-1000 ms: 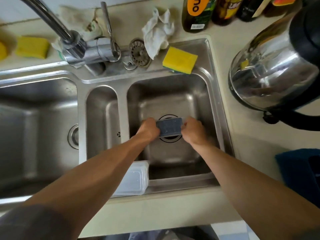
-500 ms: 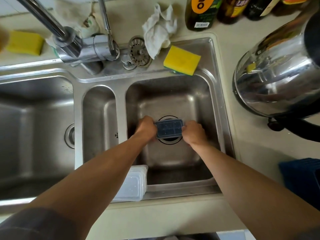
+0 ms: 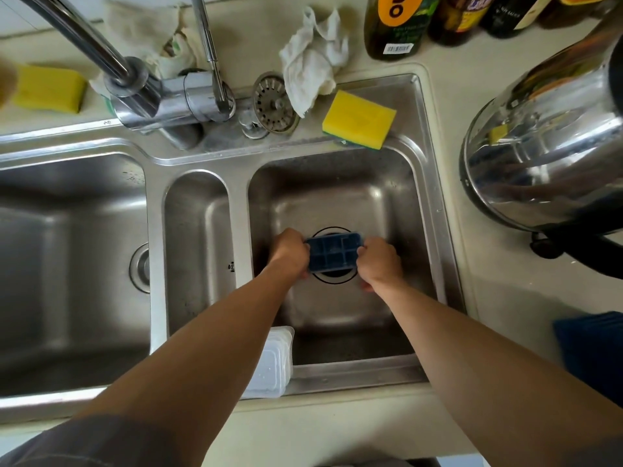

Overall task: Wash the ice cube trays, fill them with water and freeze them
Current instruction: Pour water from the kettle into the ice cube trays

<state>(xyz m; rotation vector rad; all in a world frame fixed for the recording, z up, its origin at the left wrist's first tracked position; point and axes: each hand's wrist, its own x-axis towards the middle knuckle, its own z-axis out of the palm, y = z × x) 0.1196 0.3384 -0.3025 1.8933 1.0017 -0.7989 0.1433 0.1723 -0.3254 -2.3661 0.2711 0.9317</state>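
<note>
Tray: blue ice cube tray is hanging over the drain in the right basin of the sink, cells facing up.
Left hand: is gripping the tray's left end.
Right hand: is gripping the right end.
Near rim: clear plastic tray is resting there.
Back ledge: yellow sponge is lying beside a white rag.

Left hand: frame centre, fingers curled on one end of the ice cube tray.
Right hand: grips the opposite end.
Arms: outstretched from the lower corners, converging.
</note>
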